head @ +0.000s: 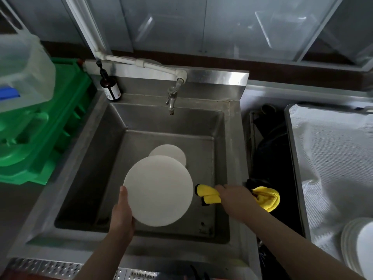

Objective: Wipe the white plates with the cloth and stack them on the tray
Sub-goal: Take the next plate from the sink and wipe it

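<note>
head view: stacked plates (pixel 358 247) cut off right

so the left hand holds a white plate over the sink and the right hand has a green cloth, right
Not quite: the cloth is yellow, not green. The head view shows the right hand gripping it beside the sink, while the left hand does hold a white plate over it.

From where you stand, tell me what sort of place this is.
Probably a commercial kitchen's dishwashing station: a deep stainless steel sink with a wall tap, green crates beside it, and stacked white plates on a lined tray.
</note>
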Motion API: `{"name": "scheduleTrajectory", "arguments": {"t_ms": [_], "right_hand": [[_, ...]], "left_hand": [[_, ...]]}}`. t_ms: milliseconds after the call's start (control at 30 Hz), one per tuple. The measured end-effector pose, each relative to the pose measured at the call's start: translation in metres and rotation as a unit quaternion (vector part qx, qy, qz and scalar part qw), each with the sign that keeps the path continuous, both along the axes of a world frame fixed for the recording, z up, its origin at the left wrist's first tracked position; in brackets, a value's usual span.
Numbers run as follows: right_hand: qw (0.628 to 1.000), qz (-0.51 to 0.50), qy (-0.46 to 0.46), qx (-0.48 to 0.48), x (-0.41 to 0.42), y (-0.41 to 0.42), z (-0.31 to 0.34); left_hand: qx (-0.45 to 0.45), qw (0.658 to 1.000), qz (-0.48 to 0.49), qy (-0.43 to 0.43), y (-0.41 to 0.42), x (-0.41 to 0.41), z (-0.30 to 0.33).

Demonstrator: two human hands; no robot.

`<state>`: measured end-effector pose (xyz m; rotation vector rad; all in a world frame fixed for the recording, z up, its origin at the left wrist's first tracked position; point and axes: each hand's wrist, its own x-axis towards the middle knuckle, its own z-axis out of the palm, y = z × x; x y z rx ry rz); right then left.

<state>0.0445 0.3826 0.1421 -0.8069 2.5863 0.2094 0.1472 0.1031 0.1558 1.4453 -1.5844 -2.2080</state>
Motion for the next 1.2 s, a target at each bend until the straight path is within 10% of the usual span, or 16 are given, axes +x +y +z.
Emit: {"name": "scheduleTrajectory", "arguments": {"t_ms": [300,600,1200], "right_hand": [[0.975,-0.088,0.057,-0.194,0.004,0.028,0.054],[0.839,-0.267,0.012,-0.473,0.022,0.030,0.103],[0.812,-0.369,0.037,-0.450,0.034,0.004,0.071]], "left_hand": [[-0.020,1.000,-0.022,0.010,0.005,-0.007,0.009],[-0.033,0.995,-0.084,0.052,0.027,-0.016,0.034],[-0.073,0.983,-0.147,0.081,0.053,-0.006,0.064]]}}
